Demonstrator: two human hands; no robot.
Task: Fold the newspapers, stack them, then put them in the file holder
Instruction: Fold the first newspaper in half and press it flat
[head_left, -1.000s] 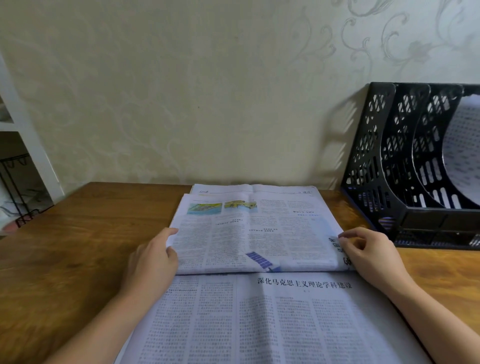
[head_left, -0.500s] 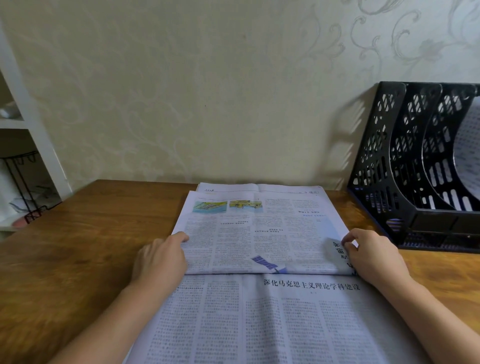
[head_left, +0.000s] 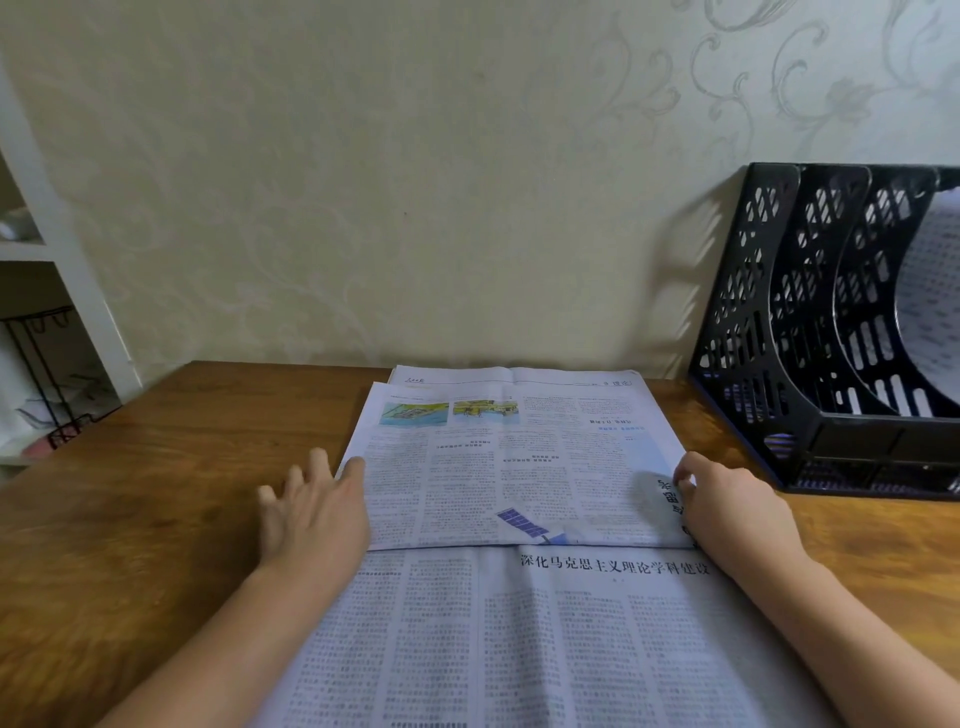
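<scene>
A folded newspaper (head_left: 514, 467) with small colour pictures lies on a larger open newspaper (head_left: 545, 639) spread on the wooden table (head_left: 156, 493). My left hand (head_left: 311, 514) lies at the folded paper's left edge, fingers spread out and straight, the thumb side touching the paper. My right hand (head_left: 732, 509) rests at the paper's right edge with its fingers curled onto the corner, pinching it. The black file holder (head_left: 810, 364) stands at the right against the wall, with a newspaper (head_left: 930, 312) in one of its slots.
A wallpapered wall runs along the table's far edge. A white shelf unit (head_left: 47, 249) with a black wire rack (head_left: 47, 374) stands left of the table.
My left hand has opened, its fingers spreading out past the paper's left edge. The right hand has stayed at the right corner. The camera has turned slightly left.
</scene>
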